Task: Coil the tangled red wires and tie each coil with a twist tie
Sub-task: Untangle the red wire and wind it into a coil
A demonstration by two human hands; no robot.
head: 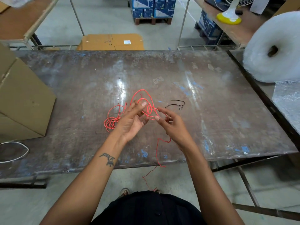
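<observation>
A warehouse floor of pale concrete lies beyond a worn metal table (211, 111), its top scuffed brown with flecks of blue paint. A cardboard box (21, 101) stands at the table's left edge, a big roll of bubble wrap (274, 47) sits off its right corner, and a flat carton (112, 42) lies on the floor past the far edge, with stacked blue boxes (152, 7) on a pallet further back.

Both hands are raised over the middle of the table with the red wire (146, 109) strung between them. The left hand (131, 120) has its palm turned up and its fingers loosely curled; thumb and forefinger pinch a small loop of the wire near the fingertips. The right hand (172, 124) is narrowly closed too, thumb and forefinger pinching the wire just beside that loop, the other fingers half bent.

A larger loop arches up and away from the hands toward the far edge. Left of the left hand, a tangled bunch of red wire (111, 122) rests on the table, its loops overlapping. From under the right hand a single strand runs toward the person, over the near edge and down toward the floor.

A black twist tie (178, 103) lies bent on the table just right of the hands, apart from the wire
</observation>
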